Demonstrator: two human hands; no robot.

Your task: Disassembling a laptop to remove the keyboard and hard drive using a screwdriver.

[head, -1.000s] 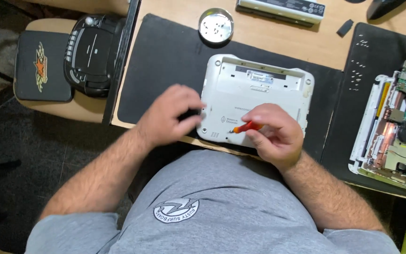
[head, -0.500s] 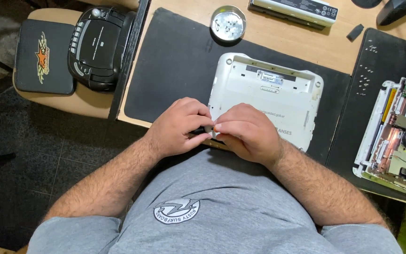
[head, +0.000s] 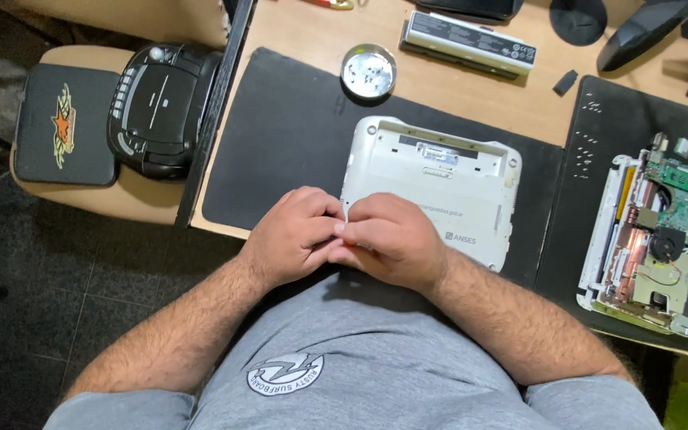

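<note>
Wooden desk (head: pixel 312 36), black mat (head: pixel 288 135) | white laptop (head: pixel 439 187) underside-up, long axis along front edge, grey label strip rearward | left hand (head: pixel 292 235), right hand (head: pixel 392 239) curled at near-left corner, grip perhaps hidden

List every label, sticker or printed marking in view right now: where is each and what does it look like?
White laptop base: grey sticker strip near far edge; small dark printed mark beside the right hand.
Battery pack, far desk edge: long white label.
Black pad, left stool: orange-and-gold emblem.
No screens or packages.

White netbook (head: pixel 439 191): matt smooth plastic shell. Black mat (head: pixel 280 135): matt, rubbery. Round dish (head: pixel 368 72): shiny metal. Desk (head: pixel 312 32): smooth pale wood. CD player (head: pixel 161 107): glossy black plastic.
</note>
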